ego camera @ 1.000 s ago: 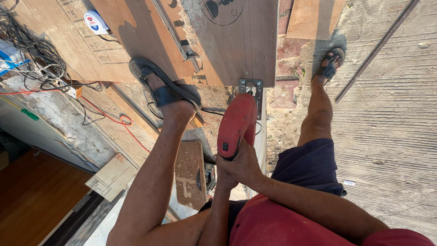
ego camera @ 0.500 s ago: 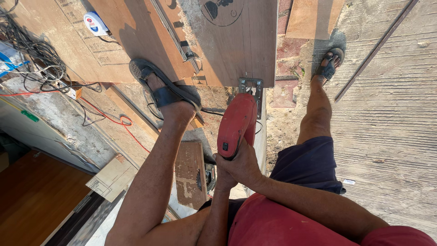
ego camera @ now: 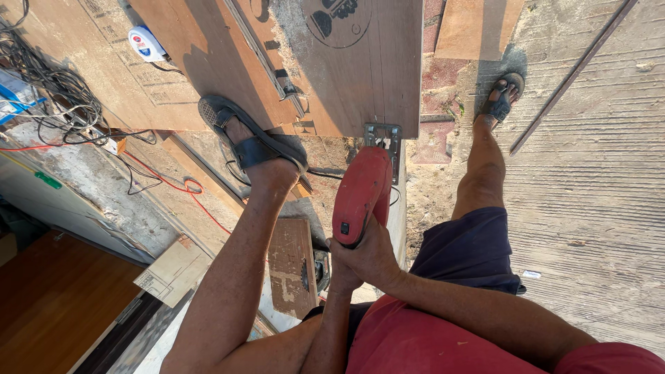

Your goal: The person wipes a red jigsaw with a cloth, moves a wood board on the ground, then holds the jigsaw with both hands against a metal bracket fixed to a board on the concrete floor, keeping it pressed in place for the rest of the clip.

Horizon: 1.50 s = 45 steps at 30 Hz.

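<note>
While we are looking straight down from the head camera, we are gripping a red power saw (ego camera: 361,190) with both hands stacked on its rear handle: the right hand (ego camera: 374,253) is wrapping over the top and the left hand (ego camera: 341,266) is tucking in just beneath it, both clenched on the tool, though the fingers themselves are mostly hidden from us. The saw's metal base plate (ego camera: 383,135) is sitting at the near edge of a brown plywood sheet (ego camera: 360,76), close to its right-hand corner. We are judging the saw as a heavy, rigid tool with a smooth plastic shell, so we are taking it by the handle at the back, well apart from the blade end. The plywood is looking stiff and flat, and our left foot in a dark sandal (ego camera: 253,142) is pressing on it. Our right foot (ego camera: 500,100) is standing apart on the ribbed concrete floor (ego camera: 596,180). Both forearms are reaching forward and down, elbows bent, wrists close together. A tangle of cables (ego camera: 55,97) is lying off to the left.
</note>
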Motion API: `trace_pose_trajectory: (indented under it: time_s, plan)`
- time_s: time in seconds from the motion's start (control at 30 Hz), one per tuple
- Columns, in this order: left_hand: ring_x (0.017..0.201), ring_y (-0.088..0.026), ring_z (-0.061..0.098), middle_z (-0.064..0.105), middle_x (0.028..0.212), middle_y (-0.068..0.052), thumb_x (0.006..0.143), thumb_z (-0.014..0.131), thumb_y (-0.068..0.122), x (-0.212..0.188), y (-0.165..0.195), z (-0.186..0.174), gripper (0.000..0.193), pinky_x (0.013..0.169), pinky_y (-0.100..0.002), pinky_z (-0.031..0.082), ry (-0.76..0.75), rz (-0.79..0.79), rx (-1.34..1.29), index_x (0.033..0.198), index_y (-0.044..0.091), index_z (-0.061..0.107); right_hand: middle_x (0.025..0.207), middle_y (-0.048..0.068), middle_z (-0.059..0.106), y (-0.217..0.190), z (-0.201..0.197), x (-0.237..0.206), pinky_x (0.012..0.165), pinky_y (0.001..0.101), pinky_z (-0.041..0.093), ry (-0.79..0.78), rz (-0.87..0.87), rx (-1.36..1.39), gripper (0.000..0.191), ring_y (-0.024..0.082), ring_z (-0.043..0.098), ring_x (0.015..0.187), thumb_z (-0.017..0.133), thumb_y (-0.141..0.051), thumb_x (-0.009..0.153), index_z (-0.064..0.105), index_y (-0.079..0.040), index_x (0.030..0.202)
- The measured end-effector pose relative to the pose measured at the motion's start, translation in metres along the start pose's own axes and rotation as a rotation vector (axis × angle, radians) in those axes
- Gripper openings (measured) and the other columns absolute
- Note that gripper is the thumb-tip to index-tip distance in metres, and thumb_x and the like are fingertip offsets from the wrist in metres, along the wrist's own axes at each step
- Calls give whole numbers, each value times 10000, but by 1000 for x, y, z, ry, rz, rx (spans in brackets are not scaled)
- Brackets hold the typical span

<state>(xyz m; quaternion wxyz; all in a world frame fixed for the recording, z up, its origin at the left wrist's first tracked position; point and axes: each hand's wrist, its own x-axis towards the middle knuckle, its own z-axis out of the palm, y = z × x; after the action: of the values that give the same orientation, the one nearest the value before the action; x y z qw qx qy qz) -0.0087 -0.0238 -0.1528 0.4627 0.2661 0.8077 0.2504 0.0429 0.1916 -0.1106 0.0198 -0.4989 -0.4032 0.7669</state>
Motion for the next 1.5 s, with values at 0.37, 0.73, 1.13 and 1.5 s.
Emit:
trace_pose_trajectory:
  time_s: [0.37,0.73,1.13,1.5]
  plan:
    - [1316,-284,598,584,1416,-160,780,895,199,4,7,1,823,1102,-435,476,12,-65,-45,1447,-4,459,979,162,751,3,-1,2,805,407,616,-16,-31,17,583,318,777,935,857,-239,724,566,-22,1180]
    - [1300,-282,598,583,1405,-146,777,899,188,-1,-3,4,802,1090,-430,480,14,-59,-91,1430,16,466,979,155,751,-1,-5,5,798,401,622,-22,6,17,589,309,781,938,866,-243,726,560,-27,1180]
    - [1285,-300,596,579,1393,-156,748,910,196,0,-10,-2,849,1075,-442,475,-7,-8,-7,1438,8,452,982,156,754,0,-1,4,796,395,622,-8,6,31,586,296,781,940,875,-245,726,569,-24,1173]
    - [1285,-272,598,575,1401,-142,760,914,214,-2,-14,-1,864,1065,-440,493,-23,-70,-42,1442,1,427,981,150,754,-4,-4,7,810,392,626,-44,-2,55,592,286,781,939,867,-246,737,565,-19,1192]
